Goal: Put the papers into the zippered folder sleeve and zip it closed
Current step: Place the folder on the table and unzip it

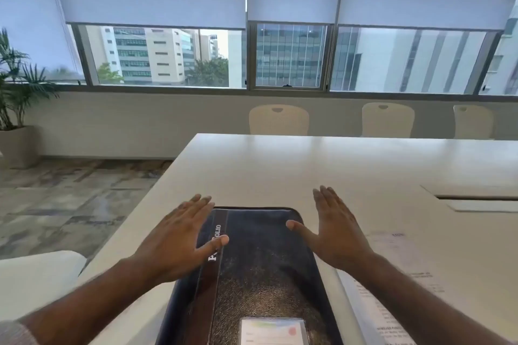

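Observation:
A dark zippered folder (260, 269) lies closed on the white table (280, 171) right in front of me, with white lettering down its left band and a clear card pocket near its front edge. My left hand (176, 238) hovers flat and open over the folder's left edge, thumb above the lettering. My right hand (333, 230) is open too, fingers together, beside the folder's right edge with the thumb reaching over it. Printed papers (392, 283) lie on the table to the right of the folder, partly under my right forearm.
A cable slot (476, 199) is set into the table at the right. Three pale chairs (279, 120) stand along the far side. Another chair (36, 274) sits at my left. A potted plant (16, 109) stands by the windows at the left.

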`<state>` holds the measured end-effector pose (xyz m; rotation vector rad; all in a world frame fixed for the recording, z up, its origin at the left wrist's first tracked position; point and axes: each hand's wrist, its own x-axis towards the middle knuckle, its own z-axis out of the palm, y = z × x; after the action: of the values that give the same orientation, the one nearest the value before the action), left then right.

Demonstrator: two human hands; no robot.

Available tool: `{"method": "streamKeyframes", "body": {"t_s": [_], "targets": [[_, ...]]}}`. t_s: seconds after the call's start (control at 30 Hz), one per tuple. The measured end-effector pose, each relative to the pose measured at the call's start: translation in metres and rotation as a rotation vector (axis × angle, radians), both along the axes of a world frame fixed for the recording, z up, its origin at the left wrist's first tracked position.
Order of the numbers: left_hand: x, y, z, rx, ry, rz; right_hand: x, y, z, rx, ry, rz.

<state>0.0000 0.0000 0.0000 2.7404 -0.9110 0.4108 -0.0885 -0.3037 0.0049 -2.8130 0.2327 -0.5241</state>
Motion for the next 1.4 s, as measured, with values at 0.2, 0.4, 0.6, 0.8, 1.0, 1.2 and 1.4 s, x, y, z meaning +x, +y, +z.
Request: {"method": "streamKeyframes", "body": {"t_s": [0.2,0.4,0.6,0.8,1.0,1.2,1.4], "targets": [[0.015,-0.016,-0.022,-0.013,0.148,0.008,0.012,0.008,-0.021,0.023,0.031,0.066],[0.032,-0.024,-0.044,-0.022,0.274,0.092,0.038,0.016,-0.029,0.053,0.040,0.110],[0.054,-0.027,-0.047,-0.031,0.227,0.092,0.076,0.033,-0.023,0.077,0.069,0.184],[0.064,-0.040,-0.061,0.014,0.290,0.127,0.126,0.058,-0.016,0.119,0.157,0.256],[0.064,-0.039,-0.067,-0.006,0.263,0.134,0.176,0.088,-0.012,0.235,0.315,0.288],[0.060,-0.040,-0.065,-0.065,0.266,0.139,0.208,0.112,-0.014,0.297,0.430,0.291],[0.058,-0.039,-0.063,-0.120,0.326,0.182,0.225,0.126,-0.022,0.479,0.482,0.159]]}}
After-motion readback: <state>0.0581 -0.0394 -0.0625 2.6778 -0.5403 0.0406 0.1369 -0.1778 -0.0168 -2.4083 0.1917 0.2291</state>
